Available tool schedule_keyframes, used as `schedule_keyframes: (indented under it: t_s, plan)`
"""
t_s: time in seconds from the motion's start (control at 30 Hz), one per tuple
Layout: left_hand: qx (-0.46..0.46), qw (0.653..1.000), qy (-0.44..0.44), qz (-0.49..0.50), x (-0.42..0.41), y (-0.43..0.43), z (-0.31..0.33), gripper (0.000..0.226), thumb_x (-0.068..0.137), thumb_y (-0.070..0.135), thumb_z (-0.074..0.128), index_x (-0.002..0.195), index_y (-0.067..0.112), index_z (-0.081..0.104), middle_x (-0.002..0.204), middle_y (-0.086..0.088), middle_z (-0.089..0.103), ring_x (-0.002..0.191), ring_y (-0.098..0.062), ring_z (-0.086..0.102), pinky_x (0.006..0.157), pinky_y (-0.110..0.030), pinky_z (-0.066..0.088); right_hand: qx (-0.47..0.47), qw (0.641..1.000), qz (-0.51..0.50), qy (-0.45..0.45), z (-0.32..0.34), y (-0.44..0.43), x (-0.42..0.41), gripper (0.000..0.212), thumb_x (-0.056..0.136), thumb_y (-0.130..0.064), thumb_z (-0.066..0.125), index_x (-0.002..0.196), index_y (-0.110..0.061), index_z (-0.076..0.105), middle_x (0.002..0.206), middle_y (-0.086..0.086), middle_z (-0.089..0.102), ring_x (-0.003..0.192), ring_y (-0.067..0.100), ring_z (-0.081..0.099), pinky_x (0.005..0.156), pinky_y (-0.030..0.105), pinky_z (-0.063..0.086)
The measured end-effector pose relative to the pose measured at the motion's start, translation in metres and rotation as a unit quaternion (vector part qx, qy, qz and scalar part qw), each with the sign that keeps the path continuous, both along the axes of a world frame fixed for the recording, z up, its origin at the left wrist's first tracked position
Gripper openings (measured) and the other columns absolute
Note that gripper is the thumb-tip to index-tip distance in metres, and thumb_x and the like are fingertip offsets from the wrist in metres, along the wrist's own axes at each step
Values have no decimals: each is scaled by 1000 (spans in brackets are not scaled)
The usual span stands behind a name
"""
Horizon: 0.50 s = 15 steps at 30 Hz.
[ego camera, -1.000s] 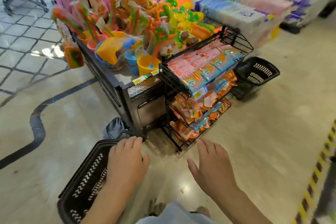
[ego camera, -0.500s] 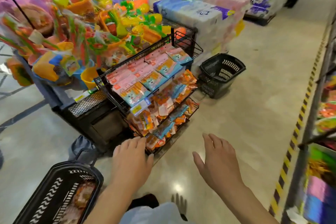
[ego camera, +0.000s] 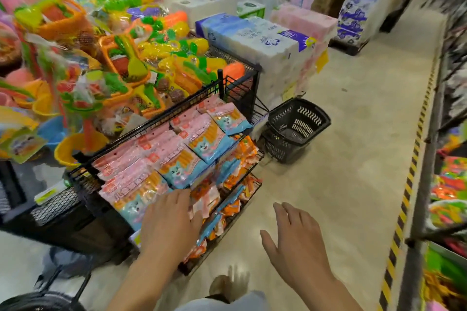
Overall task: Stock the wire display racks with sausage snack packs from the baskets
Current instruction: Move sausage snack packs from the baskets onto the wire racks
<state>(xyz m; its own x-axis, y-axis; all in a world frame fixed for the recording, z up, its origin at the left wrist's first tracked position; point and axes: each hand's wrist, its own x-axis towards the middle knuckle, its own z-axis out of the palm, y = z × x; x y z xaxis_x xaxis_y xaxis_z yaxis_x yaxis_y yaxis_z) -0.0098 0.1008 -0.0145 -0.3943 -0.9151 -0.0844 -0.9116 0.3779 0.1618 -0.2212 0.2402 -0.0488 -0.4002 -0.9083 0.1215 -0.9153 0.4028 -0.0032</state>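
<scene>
A black wire display rack (ego camera: 237,83) stands against a toy stand. Its top tier holds pink and blue sausage snack packs (ego camera: 177,151); the lower tiers hold orange and blue packs (ego camera: 235,179). My left hand (ego camera: 169,222) hovers with relaxed fingers in front of the rack's near corner and holds nothing. My right hand (ego camera: 295,242) is spread open over the bare floor, also holding nothing. Two stacked black baskets (ego camera: 295,129) sit on the floor past the rack's far end. Another black basket's rim (ego camera: 38,302) shows at the bottom left corner.
Bright plastic toys (ego camera: 113,58) fill the stand behind the rack. Tissue packs (ego camera: 265,43) are stacked beyond it. A shelf (ego camera: 444,184) with a yellow-black floor stripe (ego camera: 404,197) lines the right side. Open floor runs between rack and shelf.
The view has swung right and closer to the rack. The near basket has slid almost out of view at bottom left. Both hands stay open, the left now in front of the rack.
</scene>
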Motion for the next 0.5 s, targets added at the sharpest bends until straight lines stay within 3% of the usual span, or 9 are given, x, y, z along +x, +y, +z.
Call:
schedule_keyframes:
  t_s: [0.2,0.4,0.5]
  plan:
    - [20,999,-23,44,-21,-52,-3,48,101,50,46,143,27,49,139,5,58,129,-21,52,104,-36,42,5,999,48,-12,3,-98,-42,62,83,-51,76,130,-11,67,117,9,71,102,33,68,86,45,57]
    - [44,990,-16,133,-30,-87,-21,57,102,57,38,152,28,35,155,4,42,141,-21,38,115,-37,32,27,989,136,-53,1,-207,-68,67,93,-56,61,144,-12,55,140,9,61,123,32,59,100,46,50]
    - [53,978,-5,200,-40,-101,-26,62,102,57,38,156,26,32,160,3,37,146,-22,33,119,-38,27,30,979,196,-56,-1,-254,-76,62,92,-52,64,136,-10,60,130,12,65,115,35,62,95,48,53]
